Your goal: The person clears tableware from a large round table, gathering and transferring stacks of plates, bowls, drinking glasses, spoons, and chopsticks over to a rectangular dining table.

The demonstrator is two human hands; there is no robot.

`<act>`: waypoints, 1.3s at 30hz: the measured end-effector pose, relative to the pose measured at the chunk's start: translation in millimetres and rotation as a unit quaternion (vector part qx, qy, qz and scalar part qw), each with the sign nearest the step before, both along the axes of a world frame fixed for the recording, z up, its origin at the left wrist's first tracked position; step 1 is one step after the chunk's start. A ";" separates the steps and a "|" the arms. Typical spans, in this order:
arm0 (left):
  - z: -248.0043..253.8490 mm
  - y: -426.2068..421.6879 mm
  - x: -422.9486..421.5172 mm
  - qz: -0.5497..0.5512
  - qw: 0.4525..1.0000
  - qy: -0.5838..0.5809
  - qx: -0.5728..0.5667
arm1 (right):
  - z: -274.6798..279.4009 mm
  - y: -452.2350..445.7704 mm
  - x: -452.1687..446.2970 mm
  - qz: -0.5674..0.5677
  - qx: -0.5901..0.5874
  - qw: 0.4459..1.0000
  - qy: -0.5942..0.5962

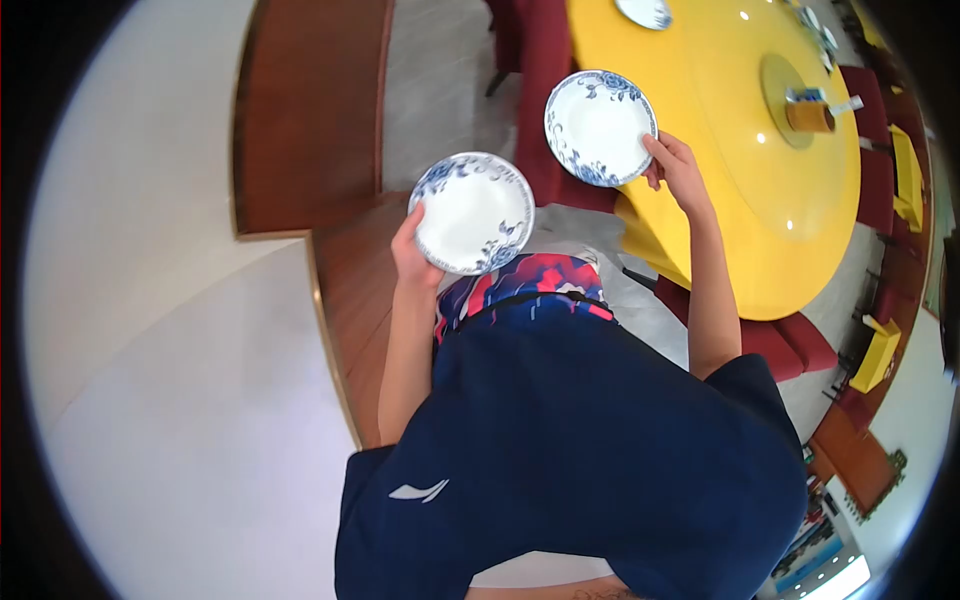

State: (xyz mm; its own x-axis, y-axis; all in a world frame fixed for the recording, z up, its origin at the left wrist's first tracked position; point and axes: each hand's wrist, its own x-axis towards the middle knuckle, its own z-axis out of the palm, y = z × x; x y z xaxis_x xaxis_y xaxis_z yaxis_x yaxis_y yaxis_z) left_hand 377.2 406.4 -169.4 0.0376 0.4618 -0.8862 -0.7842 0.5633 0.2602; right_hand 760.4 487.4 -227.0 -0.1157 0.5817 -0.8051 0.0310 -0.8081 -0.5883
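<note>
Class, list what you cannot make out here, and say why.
In the head view:
Left hand: fingers mostly hidden behind its floral plate.
Right hand: fingers partly hidden behind its own plate.
Both undersides: turned away.
Third plate: cut off by the top edge.
Items across the yellow table: too small, blurred.

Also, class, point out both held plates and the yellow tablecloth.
Left plate (472,218): head view, the point lies on its white centre.
Right plate (598,128): head view, on its white centre.
Yellow tablecloth (768,282): head view, on its bare near part.
</note>
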 end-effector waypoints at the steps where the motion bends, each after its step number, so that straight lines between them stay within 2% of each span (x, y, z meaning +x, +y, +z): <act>1: 4.2 20.9 -4.4 -0.023 1.000 -0.011 -0.003 | 13.9 20.2 -12.3 0.031 -0.003 0.999 0.028; 2: 12.2 12.6 2.8 -0.014 1.000 0.003 -0.010 | 28.9 17.6 -15.8 0.066 0.000 0.996 0.055; 5: 24.6 76.8 -5.3 -0.026 0.999 -0.029 -0.008 | 64.5 83.9 -60.1 0.123 -0.017 0.987 0.103; 8: 35.0 128.9 12.4 -0.041 0.999 -0.035 0.002 | 72.6 136.5 -69.1 0.169 -0.014 0.974 0.150; 9: 34.2 56.8 -12.2 -0.025 0.999 -0.039 0.023 | 76.3 77.9 -105.6 0.219 0.012 0.963 0.157; 12: 62.0 70.5 3.5 0.002 0.999 -0.012 0.038 | 82.5 90.9 -114.4 0.246 0.039 0.953 0.172; 15: 67.3 77.0 12.5 0.031 0.999 0.021 0.029 | 81.5 112.3 -114.9 0.279 0.040 0.938 0.201; 16: 36.9 58.0 -23.0 0.039 0.998 0.015 0.050 | 57.3 97.8 -152.7 0.301 0.051 0.932 0.197; 20: 33.5 48.5 -30.8 0.054 0.995 -0.014 0.082 | 56.4 100.0 -166.4 0.329 0.040 0.925 0.183; 23: 28.4 45.5 -35.1 0.074 0.993 0.028 0.092 | 43.8 98.7 -177.6 0.328 0.030 0.923 0.200; 25: 36.3 54.1 -30.3 0.049 0.991 0.124 0.009 | 45.5 109.7 -178.9 0.331 0.011 0.916 0.225; 27: 40.3 67.8 -30.2 0.081 0.993 0.081 -0.029 | 50.8 126.5 -178.6 0.358 0.038 0.913 0.191; 30: 34.0 75.0 -33.0 0.039 0.997 0.069 0.000 | 44.8 137.4 -183.7 0.460 0.335 0.821 0.052; 33: 26.7 106.1 -26.8 0.012 0.998 0.061 -0.003 | 42.1 160.4 -176.6 0.499 0.319 0.806 -0.004; 36: 33.1 161.5 -9.1 -0.008 0.996 0.068 -0.056 | 47.9 207.0 -154.0 0.510 0.283 0.812 -0.014; 39: 16.1 216.2 2.6 -0.027 0.998 0.036 -0.044 | 38.7 253.9 -125.7 0.505 0.307 0.806 -0.034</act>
